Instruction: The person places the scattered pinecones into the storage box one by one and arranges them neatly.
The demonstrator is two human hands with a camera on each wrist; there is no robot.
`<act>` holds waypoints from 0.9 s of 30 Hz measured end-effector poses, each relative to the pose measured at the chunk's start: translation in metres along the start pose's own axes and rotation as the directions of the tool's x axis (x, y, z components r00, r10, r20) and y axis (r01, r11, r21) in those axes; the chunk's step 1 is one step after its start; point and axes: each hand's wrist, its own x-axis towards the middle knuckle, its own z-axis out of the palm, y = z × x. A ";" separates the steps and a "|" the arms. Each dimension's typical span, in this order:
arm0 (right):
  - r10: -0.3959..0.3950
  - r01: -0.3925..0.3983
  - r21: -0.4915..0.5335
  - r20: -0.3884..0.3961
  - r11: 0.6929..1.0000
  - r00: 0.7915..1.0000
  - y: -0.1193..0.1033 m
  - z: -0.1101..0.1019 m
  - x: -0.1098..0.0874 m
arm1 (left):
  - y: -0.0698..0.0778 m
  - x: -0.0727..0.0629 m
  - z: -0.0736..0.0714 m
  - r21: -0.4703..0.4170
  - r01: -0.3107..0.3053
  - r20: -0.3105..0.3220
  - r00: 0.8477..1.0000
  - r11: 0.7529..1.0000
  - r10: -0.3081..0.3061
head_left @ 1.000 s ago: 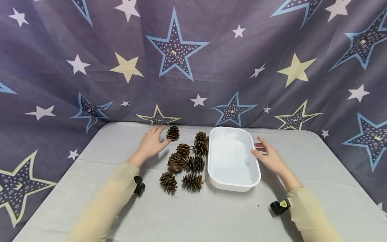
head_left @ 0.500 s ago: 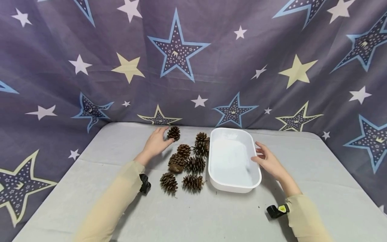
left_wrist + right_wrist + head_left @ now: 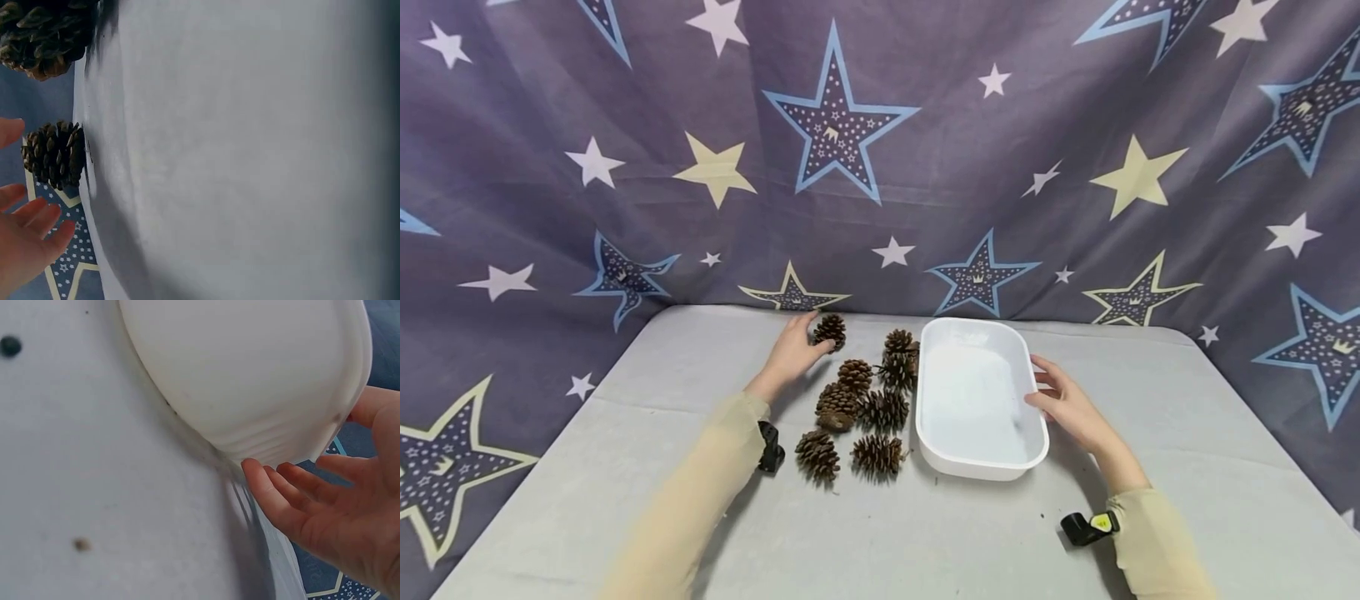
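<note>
At the far left of the group, my left hand point(image 3: 792, 350) reaches around a brown pine cone point(image 3: 830, 331), thumb on its near side and fingers behind. In the left wrist view, spread fingers point(image 3: 37, 219) show a gap to that cone point(image 3: 55, 155). My right hand point(image 3: 1075, 412) is at the right side of a white plastic tub point(image 3: 973, 400), thumb over the rim and the other fingers along the outer wall. The right wrist view has its fingertips point(image 3: 253, 469) against the tub's outside. No cone lies in the tub.
Several more pine cones point(image 3: 883, 408) lie clustered between the left hand and the tub, some touching one another. A grey cloth point(image 3: 925, 542) covers the table, and a star-patterned curtain point(image 3: 985, 200) hangs right behind its far edge. Small dark crumbs are scattered about.
My left hand has moved forward and right, its thumb now overlapping the far pine cone. My right hand has slid slightly toward me along the tub's rim. Cones and tub have stayed put.
</note>
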 end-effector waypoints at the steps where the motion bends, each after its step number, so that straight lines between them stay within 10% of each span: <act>1: -0.001 0.001 0.002 0.001 1.000 1.000 0.000 0.000 0.000 | -0.001 0.001 0.001 -0.009 0.003 0.000 1.000 1.000 -0.003; 27: -0.025 0.024 0.067 0.013 0.997 1.000 0.006 -0.002 0.003 | 0.003 0.027 0.003 -0.170 0.075 0.106 0.993 0.983 -0.058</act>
